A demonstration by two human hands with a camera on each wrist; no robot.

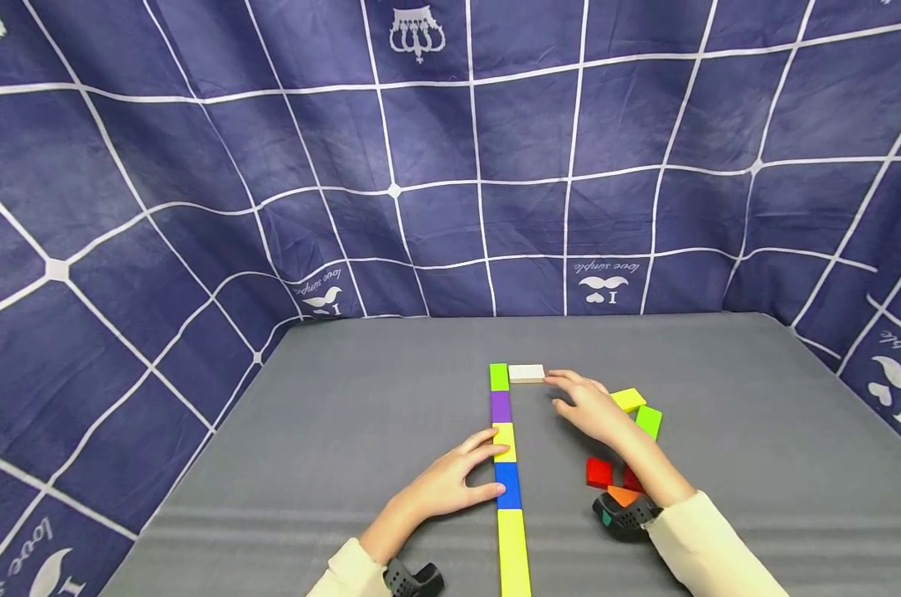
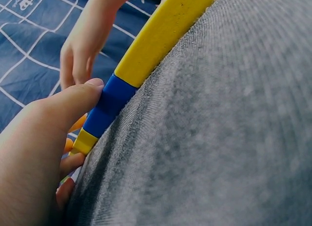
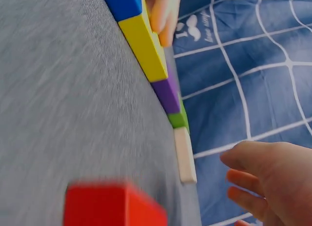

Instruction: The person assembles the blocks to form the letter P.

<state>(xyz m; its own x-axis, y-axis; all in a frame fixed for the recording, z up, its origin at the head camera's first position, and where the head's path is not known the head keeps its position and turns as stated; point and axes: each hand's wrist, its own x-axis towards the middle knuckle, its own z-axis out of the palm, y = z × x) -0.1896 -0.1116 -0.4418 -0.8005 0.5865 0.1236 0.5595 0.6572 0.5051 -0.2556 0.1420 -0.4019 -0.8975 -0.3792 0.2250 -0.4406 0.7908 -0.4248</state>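
Note:
A straight row of blocks runs away from me: a long yellow block [image 1: 513, 551], a blue block [image 1: 508, 485], a shorter yellow block [image 1: 506, 454], a purple block [image 1: 501, 406] and a green block [image 1: 499, 377] at the far end. A white block [image 1: 526, 373] lies crosswise at the green block's right side. My left hand [image 1: 446, 481] rests on the row, its extended fingers on the shorter yellow block and its thumb on the blue one. My right hand [image 1: 592, 410] has loosely extended fingertips beside the white block's right end; whether they touch is unclear.
Right of the row lie loose blocks: a yellow block [image 1: 629, 400], a green block [image 1: 649, 420], a red block [image 1: 599, 473], a partly hidden dark red one and an orange block [image 1: 623, 496] under the right forearm. A blue checked curtain [image 1: 525, 215] hangs behind the grey table [image 1: 346, 398].

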